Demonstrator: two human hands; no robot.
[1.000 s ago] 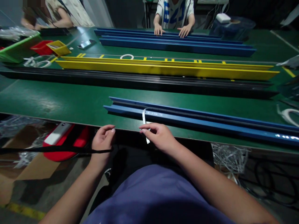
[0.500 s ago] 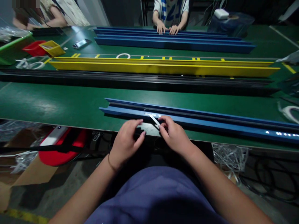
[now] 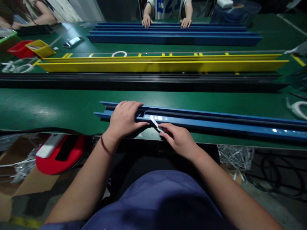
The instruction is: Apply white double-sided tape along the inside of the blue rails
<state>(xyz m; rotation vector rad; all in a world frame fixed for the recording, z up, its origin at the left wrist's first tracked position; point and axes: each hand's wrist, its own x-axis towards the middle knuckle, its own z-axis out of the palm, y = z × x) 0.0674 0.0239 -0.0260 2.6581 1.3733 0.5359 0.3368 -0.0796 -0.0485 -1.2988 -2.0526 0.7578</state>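
The left hand (image 3: 124, 119) is lying flat on a long blue channel (image 3: 216, 132), and the right hand (image 3: 178, 139) is pinching a thin white strip (image 3: 155, 124) at the channel's front edge, just beside the left hand, above the green workbench (image 3: 48, 108).

- My left hand (image 3: 123, 119) lies over the left end of the nearest channel (image 3: 216, 128), which runs toward the right edge of the table (image 3: 48, 107).
- My right hand (image 3: 178, 139) is at the near edge, right of my left hand, touching a plastic strip (image 3: 155, 124) that sits on that channel.
- Behind that channel lie two long channels (image 3: 163, 66), one behind the other.
- Behind them, along the far edge, lie more channels (image 3: 174, 40), with a co-worker's hands (image 3: 146, 21) on them.
- Two bins (image 3: 40, 48) sit at the far left corner.
- A phone (image 3: 73, 41) lies right of the bins.
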